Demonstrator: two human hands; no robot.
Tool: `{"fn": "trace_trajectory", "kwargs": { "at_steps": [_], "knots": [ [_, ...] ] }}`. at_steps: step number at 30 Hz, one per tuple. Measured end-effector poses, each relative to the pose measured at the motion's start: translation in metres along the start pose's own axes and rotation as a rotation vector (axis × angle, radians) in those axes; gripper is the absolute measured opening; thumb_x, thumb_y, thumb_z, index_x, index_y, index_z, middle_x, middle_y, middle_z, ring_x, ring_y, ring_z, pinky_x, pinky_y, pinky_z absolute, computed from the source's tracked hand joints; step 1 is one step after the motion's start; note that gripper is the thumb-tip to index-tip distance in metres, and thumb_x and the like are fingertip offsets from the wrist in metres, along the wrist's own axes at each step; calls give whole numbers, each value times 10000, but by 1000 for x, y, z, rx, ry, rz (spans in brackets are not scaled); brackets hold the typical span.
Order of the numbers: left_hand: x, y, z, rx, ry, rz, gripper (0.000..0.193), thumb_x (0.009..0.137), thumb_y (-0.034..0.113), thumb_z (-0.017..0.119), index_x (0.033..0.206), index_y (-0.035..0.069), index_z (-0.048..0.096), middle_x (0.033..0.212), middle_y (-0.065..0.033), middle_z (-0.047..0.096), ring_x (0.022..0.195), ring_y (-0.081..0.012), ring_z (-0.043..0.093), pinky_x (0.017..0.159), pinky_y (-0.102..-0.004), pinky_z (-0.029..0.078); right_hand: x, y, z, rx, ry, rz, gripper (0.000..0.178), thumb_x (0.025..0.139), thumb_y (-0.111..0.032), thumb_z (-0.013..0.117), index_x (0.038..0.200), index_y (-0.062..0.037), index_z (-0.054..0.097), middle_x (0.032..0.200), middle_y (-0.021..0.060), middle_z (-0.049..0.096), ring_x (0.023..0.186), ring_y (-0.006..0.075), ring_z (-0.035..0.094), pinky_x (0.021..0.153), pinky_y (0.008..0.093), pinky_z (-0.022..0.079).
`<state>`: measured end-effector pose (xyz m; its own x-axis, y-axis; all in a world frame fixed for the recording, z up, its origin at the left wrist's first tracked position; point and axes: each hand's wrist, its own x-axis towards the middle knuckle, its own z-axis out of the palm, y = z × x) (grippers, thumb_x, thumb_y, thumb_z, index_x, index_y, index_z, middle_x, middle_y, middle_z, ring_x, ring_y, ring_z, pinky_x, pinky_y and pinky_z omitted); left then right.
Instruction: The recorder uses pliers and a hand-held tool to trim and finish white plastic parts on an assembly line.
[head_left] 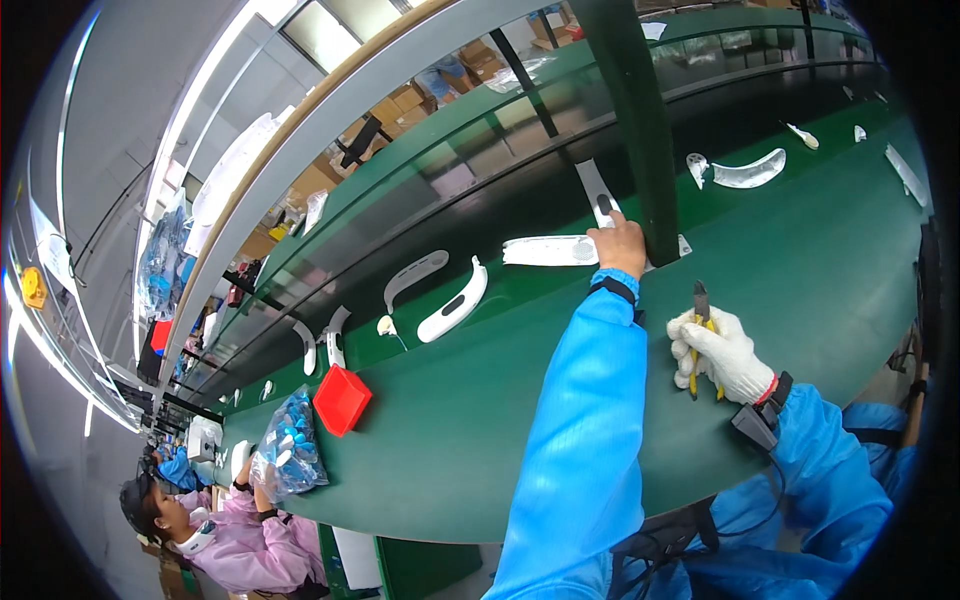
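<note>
My left hand (pixel 622 248), bare and in a blue sleeve, stretches out over the green bench. Its fingers close on the lower end of a white plastic part (pixel 592 182) that has a dark oval opening. Just left of that hand lies a long white plastic piece (pixel 550 250). My right hand (pixel 735 358) wears a white knit glove and grips diagonal cutters (pixel 701 300) with yellow handles, jaws pointing up and away from me.
A dark green post (pixel 640 130) rises close beside my left hand. Curved white shells (pixel 455 300) lie on the belt (pixel 520 290); more (pixel 750 170) lie at the right. Left stand a red bin (pixel 341 400) and a plastic bag (pixel 292 450), near a co-worker in pink (pixel 240 550).
</note>
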<state>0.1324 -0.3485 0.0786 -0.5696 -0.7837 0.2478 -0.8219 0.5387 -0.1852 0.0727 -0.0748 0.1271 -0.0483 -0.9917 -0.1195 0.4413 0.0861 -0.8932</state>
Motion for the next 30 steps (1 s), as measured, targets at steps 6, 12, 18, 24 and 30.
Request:
{"fn": "trace_trajectory", "kwargs": {
  "at_steps": [6,12,18,24,30],
  "knots": [
    [-30,-59,-18,-632,673,92,343,864,31,550,1187,31,667,1080,-250,675,935,-440,660,812,-460,550,5,20,20,-22,-43,54,261,980,-218,628,1090,17,598,842,73,623,626,146,625,605,324,560],
    [-109,-107,-108,-1650,311,-227,388,1044,99,362,1372,-49,510,1214,-195,644,912,-275,714,844,-372,598,1,16,33,18,-57,50,273,988,-255,641,1067,3,601,824,50,605,621,117,601,603,317,562],
    [-182,-135,-108,-1727,370,-227,382,1082,145,340,1387,-34,483,1281,-185,596,1048,-281,684,881,-420,618,-3,20,38,51,-68,41,262,995,-251,636,1066,-2,594,826,47,600,620,118,600,599,316,560],
    [-236,-139,-116,-1780,292,-245,369,1079,144,361,1362,-48,498,1277,-190,600,1089,-293,663,866,-442,619,-2,23,38,93,-86,34,263,998,-243,628,1079,5,590,841,58,602,623,138,608,594,332,554],
    [-268,-151,-106,-1855,186,-218,369,1067,165,412,1374,-25,486,1317,-180,585,1134,-294,639,831,-445,600,0,24,54,173,-31,18,254,991,-229,635,1089,0,585,838,65,601,624,156,616,599,343,558]
  ]
}}
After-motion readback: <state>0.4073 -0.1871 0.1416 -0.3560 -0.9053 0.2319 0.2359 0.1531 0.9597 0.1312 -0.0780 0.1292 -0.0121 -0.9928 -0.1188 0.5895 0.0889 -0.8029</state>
